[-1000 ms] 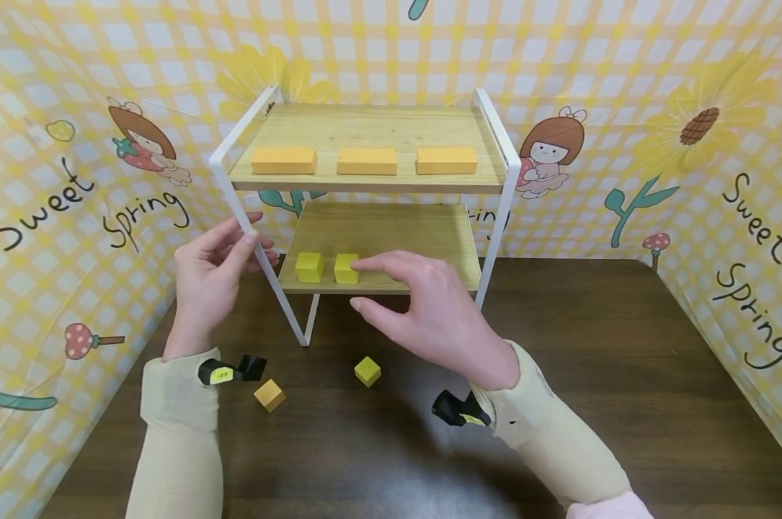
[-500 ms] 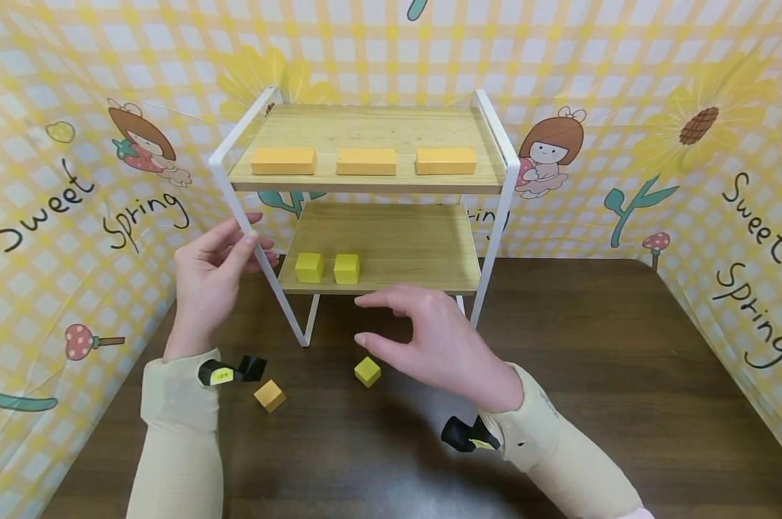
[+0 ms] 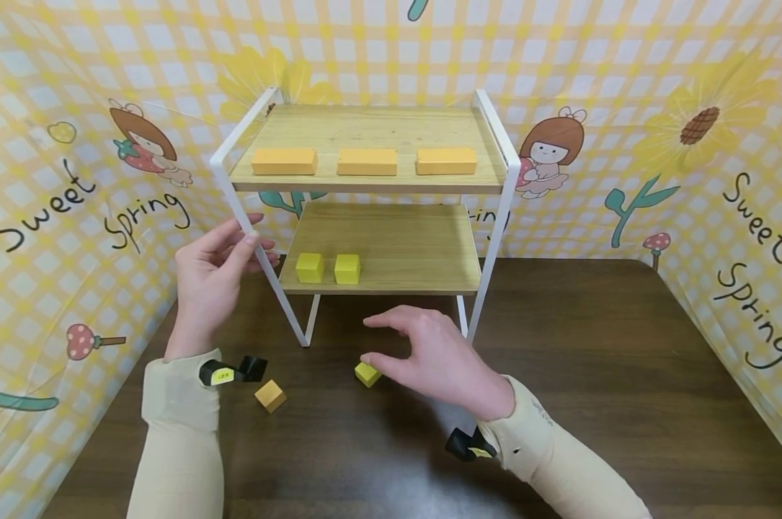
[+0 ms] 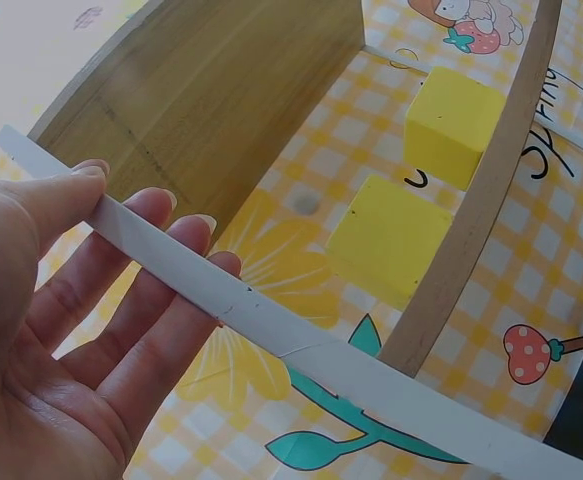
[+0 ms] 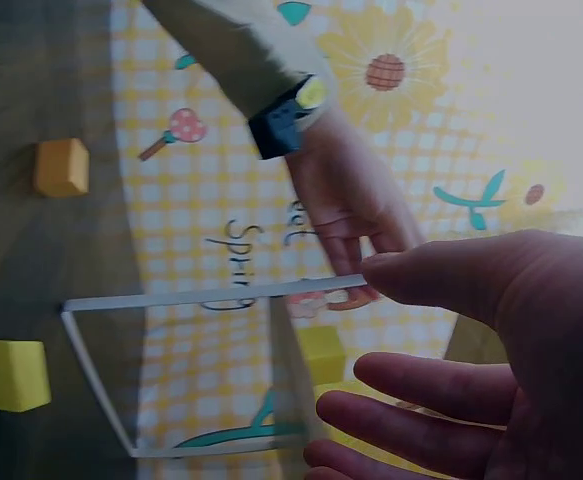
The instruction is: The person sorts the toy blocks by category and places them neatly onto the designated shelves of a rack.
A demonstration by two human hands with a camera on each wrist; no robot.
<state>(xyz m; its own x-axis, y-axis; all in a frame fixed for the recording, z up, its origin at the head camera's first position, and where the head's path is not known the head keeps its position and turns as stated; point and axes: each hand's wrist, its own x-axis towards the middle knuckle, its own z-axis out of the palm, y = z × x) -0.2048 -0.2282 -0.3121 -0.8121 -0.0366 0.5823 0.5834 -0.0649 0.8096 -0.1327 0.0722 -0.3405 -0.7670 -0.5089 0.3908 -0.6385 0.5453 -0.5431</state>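
Note:
My left hand (image 3: 207, 277) pinches the white metal post (image 4: 261, 300) of a two-tier shelf rack (image 3: 378, 291), thumb in front and fingers behind. Two yellow cubes (image 3: 309, 267) stand side by side on the lower board's left part. Three orange rectangular blocks (image 3: 367, 162) lie in a row along the upper board's front edge. My right hand (image 3: 432, 353) hovers over the table with thumb and fingers spread, nothing between them. A loose yellow cube (image 3: 367, 374) lies on the table, and the right thumb partly overlaps it in the head view.
A small orange block (image 3: 270, 396) rests on the dark wooden table (image 3: 611, 389) near my left wrist. Yellow checked cloth (image 3: 624, 65) hangs behind the rack and along both sides.
My right hand has pulled back from the second yellow cube on the lower board and come down toward the loose yellow cube on the table. My left hand stays on the post.

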